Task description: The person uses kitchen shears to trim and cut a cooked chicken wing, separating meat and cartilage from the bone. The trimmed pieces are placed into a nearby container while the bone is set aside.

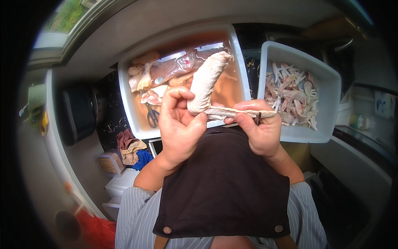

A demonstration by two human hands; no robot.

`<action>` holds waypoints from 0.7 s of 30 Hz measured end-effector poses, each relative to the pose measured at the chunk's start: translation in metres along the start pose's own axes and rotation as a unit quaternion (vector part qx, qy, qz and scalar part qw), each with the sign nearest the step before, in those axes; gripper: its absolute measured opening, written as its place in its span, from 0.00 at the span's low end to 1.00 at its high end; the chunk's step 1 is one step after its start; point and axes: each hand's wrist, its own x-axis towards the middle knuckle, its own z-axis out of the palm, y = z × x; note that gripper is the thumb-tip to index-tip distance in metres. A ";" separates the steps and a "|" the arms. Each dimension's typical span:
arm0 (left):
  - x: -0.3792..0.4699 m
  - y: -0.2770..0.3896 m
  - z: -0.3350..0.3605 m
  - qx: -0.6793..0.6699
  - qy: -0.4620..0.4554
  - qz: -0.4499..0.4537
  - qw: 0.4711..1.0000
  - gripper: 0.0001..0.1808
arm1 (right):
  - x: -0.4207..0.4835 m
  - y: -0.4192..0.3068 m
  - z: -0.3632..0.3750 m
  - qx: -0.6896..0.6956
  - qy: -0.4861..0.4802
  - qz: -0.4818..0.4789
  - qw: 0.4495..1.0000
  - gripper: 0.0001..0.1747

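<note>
A raw, plucked poultry wing [205,82] is held up between both hands, bent at its joint, with the thick part upward and the thin tip pointing right. My left hand [180,124] grips it at the bend, thumb below and fingers curled at the side. Around the thin end close the thumb and fingers of my right hand [261,127]. A small dark strip [258,119] shows at the right fingers; what it is I cannot tell. Behind the wing stands a white plastic tub [241,62] of reddish water, with poultry drumsticks [144,77] and a clear plastic meat package [177,67].
Blue-handled scissors [153,118] lie in the tub near its front left. To the right, a second white tub [329,93] holds a pile of poultry feet and trimmings [293,96]. Crumpled cloths [132,147] and a lidded container [108,163] are at the left. A window [67,21] is at upper left.
</note>
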 end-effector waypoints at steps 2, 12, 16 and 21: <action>0.000 0.000 0.001 0.012 -0.004 0.001 1.000 0.22 | -0.001 0.001 0.001 0.013 0.007 0.002 1.000 0.09; 0.002 0.002 0.001 0.007 -0.011 -0.010 1.000 0.23 | 0.002 -0.001 0.001 0.035 0.009 0.025 0.999 0.10; 0.003 -0.003 0.007 0.043 0.022 -0.001 0.999 0.26 | 0.002 -0.002 0.007 0.005 0.003 0.027 1.000 0.10; 0.004 -0.006 0.002 0.009 0.013 -0.011 1.000 0.25 | 0.003 -0.003 0.006 0.023 0.005 0.035 0.999 0.09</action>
